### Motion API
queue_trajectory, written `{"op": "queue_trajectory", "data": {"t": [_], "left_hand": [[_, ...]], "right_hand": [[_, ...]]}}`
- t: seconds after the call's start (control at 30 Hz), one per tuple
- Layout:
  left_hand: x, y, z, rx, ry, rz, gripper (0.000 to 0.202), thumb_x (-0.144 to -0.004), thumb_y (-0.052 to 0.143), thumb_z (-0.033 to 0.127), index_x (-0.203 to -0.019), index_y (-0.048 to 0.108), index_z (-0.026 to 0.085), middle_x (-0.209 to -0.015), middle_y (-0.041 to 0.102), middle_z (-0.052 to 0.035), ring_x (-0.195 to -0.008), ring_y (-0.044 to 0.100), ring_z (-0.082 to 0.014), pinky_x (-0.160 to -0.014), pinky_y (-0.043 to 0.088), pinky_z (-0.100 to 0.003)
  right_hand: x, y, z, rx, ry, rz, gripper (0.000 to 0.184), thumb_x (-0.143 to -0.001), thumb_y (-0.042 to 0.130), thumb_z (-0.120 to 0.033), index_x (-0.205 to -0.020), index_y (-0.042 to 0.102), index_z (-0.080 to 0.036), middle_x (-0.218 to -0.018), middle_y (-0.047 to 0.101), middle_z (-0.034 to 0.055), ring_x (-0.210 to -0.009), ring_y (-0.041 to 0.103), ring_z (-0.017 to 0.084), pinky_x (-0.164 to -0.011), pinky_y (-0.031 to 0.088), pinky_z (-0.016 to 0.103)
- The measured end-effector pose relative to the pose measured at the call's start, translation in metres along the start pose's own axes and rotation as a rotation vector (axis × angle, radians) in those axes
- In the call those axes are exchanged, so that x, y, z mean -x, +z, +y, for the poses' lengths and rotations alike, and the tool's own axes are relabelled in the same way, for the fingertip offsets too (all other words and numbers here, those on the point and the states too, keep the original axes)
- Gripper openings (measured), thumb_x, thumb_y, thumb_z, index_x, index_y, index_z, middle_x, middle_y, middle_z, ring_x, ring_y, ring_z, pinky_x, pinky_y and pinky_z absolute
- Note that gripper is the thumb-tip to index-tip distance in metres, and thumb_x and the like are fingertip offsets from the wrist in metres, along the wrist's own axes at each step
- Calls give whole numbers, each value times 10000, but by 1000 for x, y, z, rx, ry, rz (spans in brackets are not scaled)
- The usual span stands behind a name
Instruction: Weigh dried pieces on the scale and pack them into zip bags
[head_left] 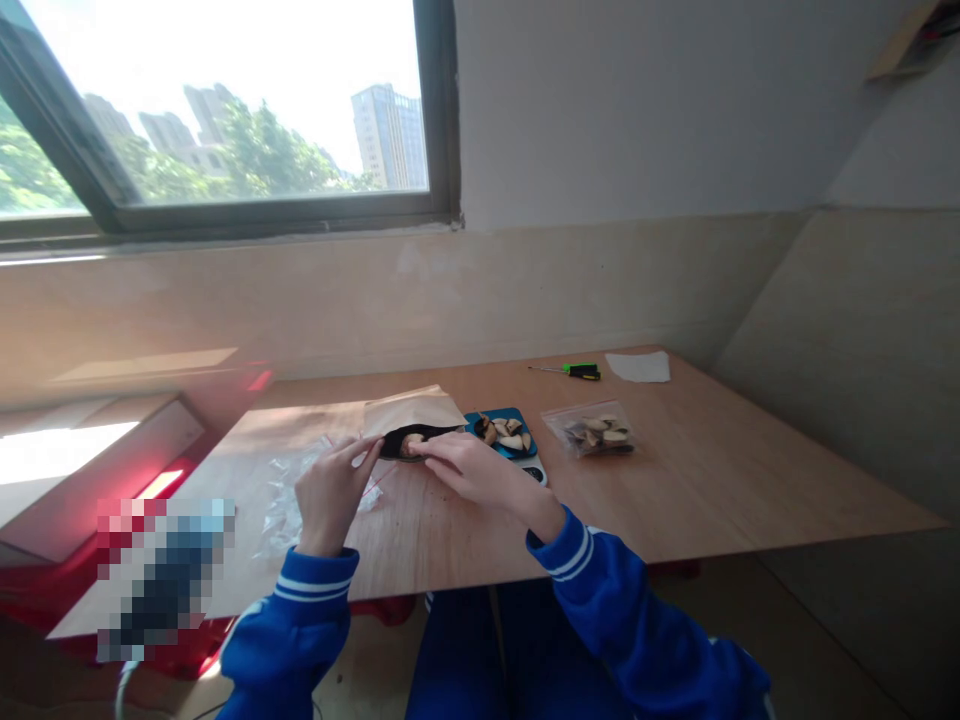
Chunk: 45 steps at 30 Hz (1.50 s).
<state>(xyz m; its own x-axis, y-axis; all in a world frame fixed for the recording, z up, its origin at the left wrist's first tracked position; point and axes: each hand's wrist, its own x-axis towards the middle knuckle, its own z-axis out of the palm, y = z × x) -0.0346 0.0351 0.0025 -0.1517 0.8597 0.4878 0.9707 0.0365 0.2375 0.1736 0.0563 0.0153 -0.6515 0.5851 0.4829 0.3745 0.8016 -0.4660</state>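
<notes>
A brown paper bag (415,400) lies on the table with its dark mouth turned towards me. My left hand (334,487) pinches the left corner of that mouth between thumb and fingers. My right hand (469,468) is at the right side of the opening, fingers closed together and tips partly inside; what they grip there is hidden. Just beyond it, a small blue-topped scale (498,412) carries several pale, dark-edged dried pieces (508,434) that look like mushroom chunks. Part of the scale is covered by my right hand.
Right of the scale lies a clear zip bag (592,428) with similar pieces. Farther back are a green-and-black screwdriver (581,371) and a white paper sheet (639,367). Crumpled clear plastic bags (281,500) lie on the left, near a blurred-out object (165,580) at the table edge.
</notes>
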Motion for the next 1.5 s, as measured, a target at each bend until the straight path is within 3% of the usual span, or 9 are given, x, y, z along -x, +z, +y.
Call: {"op": "queue_trajectory", "data": {"t": [0.13,0.23,0.33,0.47,0.73,0.97,1.23,1.37,1.5], "left_hand": [[-6,1,-10,-43,-73,-28,337,-892,472,477,-1025,723,297,-956,742,-39,-828,666,-237,-545,304,-268],[-10,6,-22,-64,-114,-56,365,-885,459,496,-1034,723,293,-972,740,-66,-835,664,-266,-561,325,-286],[-9,13,-31,-63,-134,-74,379,-882,453,500,-1043,723,289,-998,735,-83,-832,663,-276,-578,355,-301],[-5,18,-33,-46,-130,-95,365,-883,458,479,-1054,719,290,-1042,726,-81,-851,661,-280,-612,390,-316],[-3,17,-31,-29,-141,-104,346,-874,481,485,-1048,724,310,-1043,725,-78,-869,660,-274,-610,405,-305],[-1,20,-32,-52,-122,-117,365,-877,462,499,-1059,716,311,-1029,724,-73,-853,657,-266,-580,379,-290],[7,18,-47,-69,-44,-344,368,-876,453,467,-1059,699,264,-1103,675,-83,-922,640,-277,-664,427,-317],[4,2,-50,-14,-77,-251,448,-844,479,497,-1157,633,217,-1125,640,-118,-954,618,-288,-752,453,-351],[8,-24,-21,280,-147,-115,478,-819,480,552,-1157,611,242,-1109,634,-76,-809,585,-225,-787,460,-373]], "right_hand": [[27,-30,3,-171,175,86,344,-951,440,-243,-1265,578,-220,-1260,635,42,-1159,587,178,-989,454,332],[53,-40,23,-145,384,126,332,-941,444,-262,-1224,613,-223,-1237,650,54,-1138,603,202,-963,474,358],[75,-31,49,-78,469,97,323,-923,450,-224,-1182,640,-194,-1213,660,88,-1133,607,227,-967,472,391],[89,-5,74,71,432,68,346,-908,424,-144,-1192,623,-155,-1195,656,128,-1125,603,228,-996,450,408],[84,17,85,511,427,19,419,-885,392,-73,-1255,568,-160,-1174,576,166,-1120,517,277,-955,439,440],[86,9,72,612,474,-15,467,-902,408,-120,-1353,500,-201,-1122,548,181,-1018,521,319,-870,463,469],[93,12,16,107,318,58,329,-925,436,-168,-1193,613,-237,-1042,545,89,-1011,543,220,-924,465,399],[91,22,-21,-116,234,-44,296,-929,439,-157,-1122,647,-242,-1025,588,66,-1018,565,192,-915,475,326],[80,32,-43,-269,276,31,304,-938,429,-194,-1193,588,-243,-1097,604,66,-1046,567,187,-950,457,326]]}}
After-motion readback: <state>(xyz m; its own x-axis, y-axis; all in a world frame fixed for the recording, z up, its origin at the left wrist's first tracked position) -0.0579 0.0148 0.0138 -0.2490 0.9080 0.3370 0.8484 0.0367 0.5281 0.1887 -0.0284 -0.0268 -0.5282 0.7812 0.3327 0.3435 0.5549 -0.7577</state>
